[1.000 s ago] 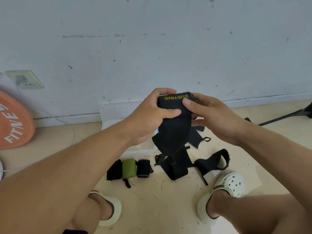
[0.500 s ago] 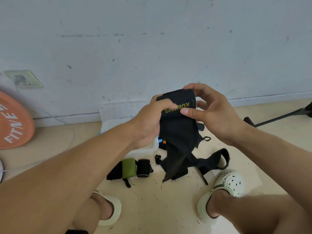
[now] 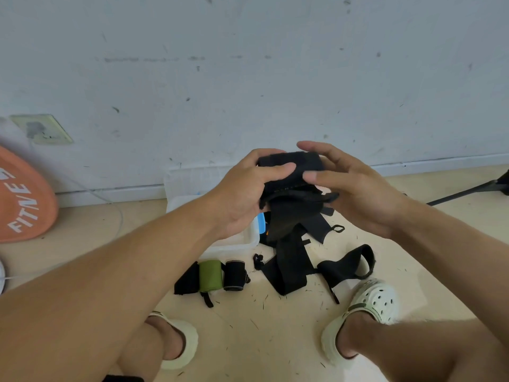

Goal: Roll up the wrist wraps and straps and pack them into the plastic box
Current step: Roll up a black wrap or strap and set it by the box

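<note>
Head view: arms (image 3: 143,260) across plastic box (image 3: 190,180)

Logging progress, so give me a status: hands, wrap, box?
Left hand and right hand both grip the black wrist wrap, partly rolled, tail hanging. Plastic box behind the hands, contents mostly hidden. Nothing blocking.

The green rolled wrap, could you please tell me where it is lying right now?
In the head view, the green rolled wrap lies on the beige floor, left of centre, between a flat black wrap and a black rolled wrap, just in front of the clear plastic box.
</note>
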`<state>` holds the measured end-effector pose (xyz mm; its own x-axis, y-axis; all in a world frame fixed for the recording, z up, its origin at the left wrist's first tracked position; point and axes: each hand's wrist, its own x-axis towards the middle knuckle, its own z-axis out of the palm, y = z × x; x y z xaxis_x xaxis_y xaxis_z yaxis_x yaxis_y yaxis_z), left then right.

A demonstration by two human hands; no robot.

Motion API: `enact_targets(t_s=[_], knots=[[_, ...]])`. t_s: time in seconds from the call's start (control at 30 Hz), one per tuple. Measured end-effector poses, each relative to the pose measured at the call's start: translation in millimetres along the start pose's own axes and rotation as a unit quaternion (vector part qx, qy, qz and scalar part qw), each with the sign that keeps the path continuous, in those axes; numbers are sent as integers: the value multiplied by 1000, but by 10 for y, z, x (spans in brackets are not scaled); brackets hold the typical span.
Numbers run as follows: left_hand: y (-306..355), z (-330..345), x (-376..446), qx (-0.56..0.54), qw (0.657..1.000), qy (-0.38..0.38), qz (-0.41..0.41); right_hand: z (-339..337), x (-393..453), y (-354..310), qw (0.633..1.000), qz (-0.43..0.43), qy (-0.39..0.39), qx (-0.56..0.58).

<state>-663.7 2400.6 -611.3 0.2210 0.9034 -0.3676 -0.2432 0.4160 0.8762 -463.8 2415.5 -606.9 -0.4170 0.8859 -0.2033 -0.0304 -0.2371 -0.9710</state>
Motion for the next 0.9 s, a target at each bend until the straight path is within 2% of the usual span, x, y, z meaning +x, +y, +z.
enact_targets(t_s=[0.13,0.23,0.5,0.9], knots=[[-11,-28,23,42,999,-9,18,25,-16,7,997,66,-3,-40],[-5,-53,16,68,997,-23,26,34,-21,7,996,77,-8,-38],[61,-80,-22,69,995,-45,49,-1,-47,-68,998,52,-22,27],[42,-32,-23,-2,1000,-8,-5,-7,-26,24,994,-67,27,-87]])
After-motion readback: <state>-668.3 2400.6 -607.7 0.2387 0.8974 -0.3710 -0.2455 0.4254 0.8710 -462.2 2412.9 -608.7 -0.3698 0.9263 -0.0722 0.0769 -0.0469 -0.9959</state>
